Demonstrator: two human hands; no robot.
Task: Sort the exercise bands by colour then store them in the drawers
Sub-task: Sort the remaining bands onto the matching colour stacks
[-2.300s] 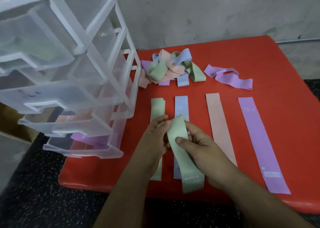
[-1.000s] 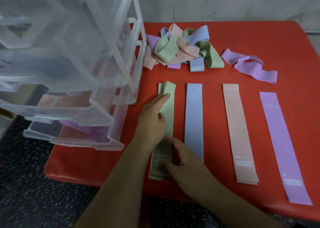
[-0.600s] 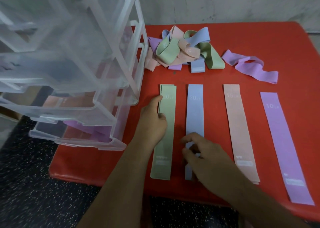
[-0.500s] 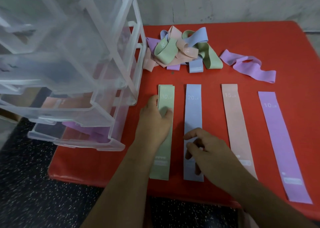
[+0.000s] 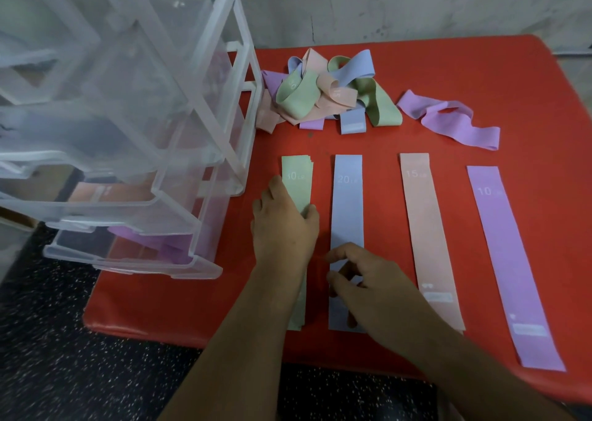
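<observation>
Flat bands lie in a row on the red table (image 5: 528, 78): a green stack (image 5: 297, 177), a blue band (image 5: 347, 203), a pink band (image 5: 426, 222) and a purple band (image 5: 503, 247). My left hand (image 5: 282, 225) presses flat on the green stack. My right hand (image 5: 368, 286) hovers over the near part of the blue band, fingers loosely curled, holding nothing. A tangled heap of mixed bands (image 5: 323, 94) lies at the back, with a loose purple band (image 5: 448, 116) to its right.
A clear plastic drawer unit (image 5: 134, 138) stands on the table's left part. Its lower drawers are pulled out; one holds pink bands (image 5: 105, 193), the lowest purple ones (image 5: 153, 244). A grey wall runs behind. Dark speckled floor lies beyond the near edge.
I laid the green band I was holding onto the green stack and smoothed it. My right hand moved from the green stack to above the blue band.
</observation>
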